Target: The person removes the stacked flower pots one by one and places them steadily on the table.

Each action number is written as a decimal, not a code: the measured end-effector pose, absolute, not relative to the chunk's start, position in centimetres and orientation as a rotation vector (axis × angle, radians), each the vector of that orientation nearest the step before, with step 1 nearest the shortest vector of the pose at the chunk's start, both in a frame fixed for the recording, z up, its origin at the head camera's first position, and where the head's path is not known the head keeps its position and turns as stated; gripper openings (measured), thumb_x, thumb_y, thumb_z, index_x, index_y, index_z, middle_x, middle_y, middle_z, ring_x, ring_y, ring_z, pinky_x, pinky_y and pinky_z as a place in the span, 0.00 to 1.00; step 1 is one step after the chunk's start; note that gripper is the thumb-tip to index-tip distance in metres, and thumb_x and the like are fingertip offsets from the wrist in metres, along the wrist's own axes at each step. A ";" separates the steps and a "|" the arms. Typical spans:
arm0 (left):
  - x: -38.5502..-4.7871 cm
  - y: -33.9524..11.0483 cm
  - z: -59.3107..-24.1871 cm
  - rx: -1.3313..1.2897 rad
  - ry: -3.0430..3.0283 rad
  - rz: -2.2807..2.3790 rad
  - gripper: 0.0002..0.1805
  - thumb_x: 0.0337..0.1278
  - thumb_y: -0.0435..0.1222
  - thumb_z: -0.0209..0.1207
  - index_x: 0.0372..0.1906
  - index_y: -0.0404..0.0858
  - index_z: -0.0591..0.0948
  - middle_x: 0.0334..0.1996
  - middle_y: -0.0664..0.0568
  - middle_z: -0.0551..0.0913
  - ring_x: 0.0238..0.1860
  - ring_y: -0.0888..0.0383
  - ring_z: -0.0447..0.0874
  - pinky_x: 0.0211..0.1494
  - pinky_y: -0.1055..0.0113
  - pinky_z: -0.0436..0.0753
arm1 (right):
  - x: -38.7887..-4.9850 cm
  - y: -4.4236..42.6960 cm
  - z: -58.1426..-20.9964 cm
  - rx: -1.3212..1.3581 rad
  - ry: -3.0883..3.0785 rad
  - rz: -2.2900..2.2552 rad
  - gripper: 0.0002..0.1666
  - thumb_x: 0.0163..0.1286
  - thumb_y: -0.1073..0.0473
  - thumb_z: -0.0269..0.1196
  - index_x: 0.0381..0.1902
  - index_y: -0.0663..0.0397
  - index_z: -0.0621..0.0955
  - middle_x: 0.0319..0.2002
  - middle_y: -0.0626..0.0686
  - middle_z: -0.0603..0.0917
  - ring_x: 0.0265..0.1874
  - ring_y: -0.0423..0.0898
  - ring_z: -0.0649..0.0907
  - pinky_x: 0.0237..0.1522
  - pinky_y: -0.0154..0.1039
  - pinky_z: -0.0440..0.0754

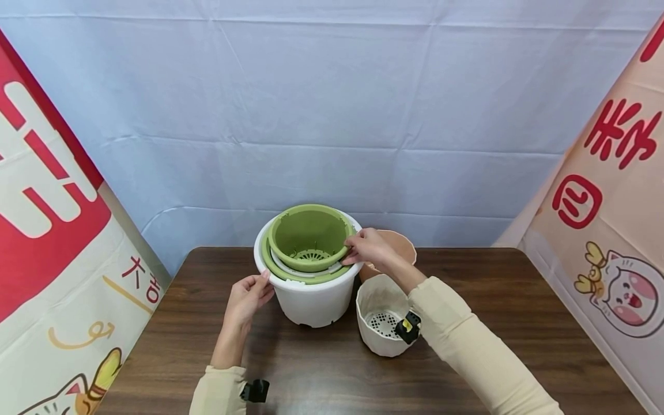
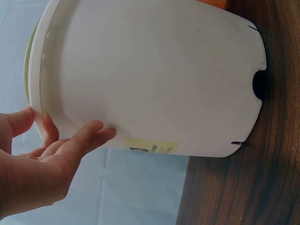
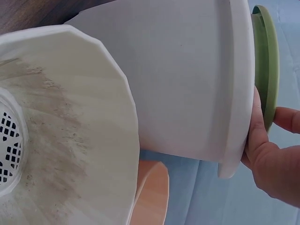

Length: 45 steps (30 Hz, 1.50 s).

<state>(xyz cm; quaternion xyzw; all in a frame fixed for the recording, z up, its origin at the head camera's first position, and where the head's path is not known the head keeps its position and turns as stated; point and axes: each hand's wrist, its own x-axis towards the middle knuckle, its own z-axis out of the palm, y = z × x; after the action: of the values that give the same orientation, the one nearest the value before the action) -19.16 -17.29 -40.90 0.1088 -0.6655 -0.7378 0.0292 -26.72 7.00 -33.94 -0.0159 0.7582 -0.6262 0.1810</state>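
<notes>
Green slotted pot (image 1: 310,230) sits partly inside the white planter (image 1: 313,302); right fingers (image 1: 354,245) pinch its rim, left fingers (image 2: 50,130) the planter's.

Soft, fairly even light fills the head view, with a pale sheen on the brown wood-grain table (image 1: 332,395) near the bottom edge, faint shading along the creases of the light blue cloth backdrop (image 1: 321,104), and darker tones inside the round green plastic pot (image 1: 306,230). That view is reasonably sharp, its wide angle making the printed red-and-cream side banner (image 1: 46,190) lean and stretch. Both wrist views look dimmer and softer, the large round white plastic pot (image 2: 154,70) turning greyish, and the fine print on its pale yellow rectangular label (image 2: 164,146) unreadable.
</notes>
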 end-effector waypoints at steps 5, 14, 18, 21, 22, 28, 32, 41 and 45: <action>-19.1 -17.3 -40.8 0.332 -2.063 -2.275 0.16 0.64 0.36 0.52 0.40 0.23 0.73 0.31 0.50 0.79 0.37 0.61 0.80 0.49 0.63 0.79 | -26.7 7.0 -34.0 -0.060 2.130 -1.771 0.13 0.68 0.69 0.47 0.40 0.79 0.71 0.29 0.63 0.79 0.19 0.44 0.82 0.32 0.33 0.83; -19.0 -17.3 -40.8 0.338 -2.069 -2.268 0.16 0.64 0.37 0.52 0.40 0.23 0.72 0.32 0.49 0.79 0.37 0.61 0.80 0.50 0.62 0.79 | -26.8 6.9 -34.2 -0.069 2.072 -1.839 0.17 0.68 0.69 0.45 0.45 0.84 0.69 0.40 0.74 0.76 0.32 0.55 0.84 0.39 0.36 0.82; -19.0 -17.2 -40.8 0.336 -2.075 -2.268 0.17 0.64 0.37 0.52 0.41 0.22 0.72 0.32 0.49 0.79 0.38 0.60 0.80 0.52 0.59 0.77 | -26.7 6.9 -34.3 -0.078 2.065 -1.867 0.18 0.67 0.70 0.45 0.46 0.87 0.67 0.43 0.76 0.75 0.33 0.56 0.83 0.40 0.37 0.82; -19.1 -17.2 -40.8 0.336 -2.076 -2.265 0.18 0.64 0.37 0.52 0.42 0.22 0.72 0.33 0.49 0.79 0.39 0.60 0.80 0.53 0.58 0.76 | -26.6 6.8 -34.2 -0.075 2.074 -1.879 0.18 0.67 0.70 0.45 0.46 0.86 0.68 0.41 0.75 0.75 0.30 0.53 0.84 0.39 0.37 0.82; -19.1 -17.2 -40.8 0.337 -2.075 -2.263 0.17 0.64 0.37 0.52 0.42 0.22 0.72 0.33 0.49 0.79 0.39 0.60 0.80 0.53 0.58 0.76 | -26.6 6.8 -34.2 -0.078 2.077 -1.881 0.18 0.66 0.70 0.45 0.45 0.86 0.68 0.40 0.75 0.76 0.29 0.52 0.84 0.39 0.37 0.82; -19.2 -17.2 -41.0 0.332 -2.047 -2.268 0.16 0.65 0.36 0.52 0.40 0.22 0.72 0.31 0.49 0.79 0.37 0.60 0.80 0.52 0.58 0.77 | -26.4 6.7 -33.9 -0.096 2.120 -1.858 0.17 0.67 0.70 0.45 0.45 0.85 0.69 0.38 0.74 0.77 0.31 0.56 0.84 0.39 0.39 0.82; -19.2 -17.3 -41.0 0.328 -2.054 -2.261 0.17 0.64 0.36 0.52 0.41 0.22 0.72 0.31 0.49 0.79 0.37 0.61 0.80 0.50 0.61 0.79 | -26.4 6.6 -33.8 -0.092 2.139 -1.849 0.16 0.67 0.70 0.45 0.44 0.84 0.70 0.38 0.73 0.77 0.32 0.57 0.83 0.38 0.39 0.83; -19.2 -17.2 -41.0 0.332 -2.066 -2.250 0.17 0.64 0.37 0.52 0.41 0.22 0.72 0.32 0.49 0.79 0.38 0.60 0.80 0.50 0.61 0.79 | -26.3 6.7 -33.3 -0.084 2.187 -1.811 0.14 0.67 0.69 0.46 0.41 0.80 0.71 0.34 0.71 0.79 0.31 0.57 0.84 0.37 0.40 0.83; -19.2 -17.2 -41.0 0.334 -2.069 -2.244 0.17 0.64 0.37 0.52 0.41 0.22 0.72 0.33 0.48 0.79 0.39 0.60 0.80 0.48 0.63 0.80 | -26.3 6.7 -33.1 -0.094 2.189 -1.804 0.15 0.67 0.68 0.45 0.42 0.81 0.71 0.34 0.71 0.79 0.31 0.57 0.84 0.37 0.40 0.83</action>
<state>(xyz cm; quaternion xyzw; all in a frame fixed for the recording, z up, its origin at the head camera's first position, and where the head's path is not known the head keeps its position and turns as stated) -19.16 -17.20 -41.02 0.1089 -0.6734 -0.7303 0.0355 -26.25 6.71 -33.13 -0.0328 0.7623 -0.6284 0.1513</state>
